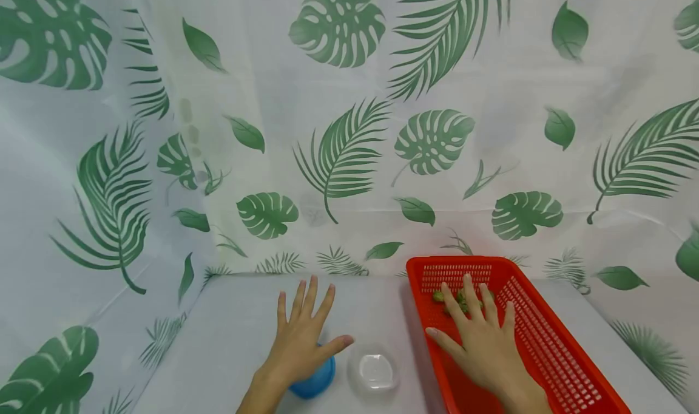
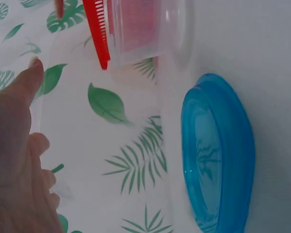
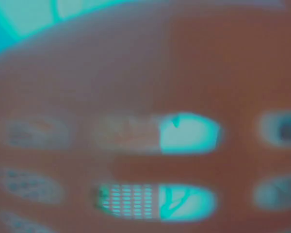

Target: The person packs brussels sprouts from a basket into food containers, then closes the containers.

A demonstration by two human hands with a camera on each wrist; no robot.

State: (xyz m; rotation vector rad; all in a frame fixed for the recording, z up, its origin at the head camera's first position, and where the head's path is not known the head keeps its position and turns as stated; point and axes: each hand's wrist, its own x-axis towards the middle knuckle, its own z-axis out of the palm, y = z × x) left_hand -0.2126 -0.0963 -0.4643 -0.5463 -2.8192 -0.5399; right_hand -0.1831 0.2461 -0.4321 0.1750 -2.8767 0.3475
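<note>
My left hand [image 1: 300, 350] hovers with fingers spread over a round blue plastic lid [image 1: 317, 383], partly hiding it. In the left wrist view the blue lid [image 2: 237, 150] appears apart from the hand. Beside it stands a clear plastic container [image 1: 377, 371]. Over the red perforated basket [image 1: 459, 260], my right hand [image 1: 483, 344] spreads its fingers and holds nothing. Small green pieces [image 1: 438, 295], perhaps vegetables, lie at the basket's far end, partly behind my fingers. The right wrist view is mostly filled by a blurred slotted wall [image 3: 223, 73].
A white table surface [image 1: 229, 335] lies under everything. Behind and to the sides hangs a white sheet [image 1: 344, 238] printed with green leaves. The basket's long walls rise along the right side of the table.
</note>
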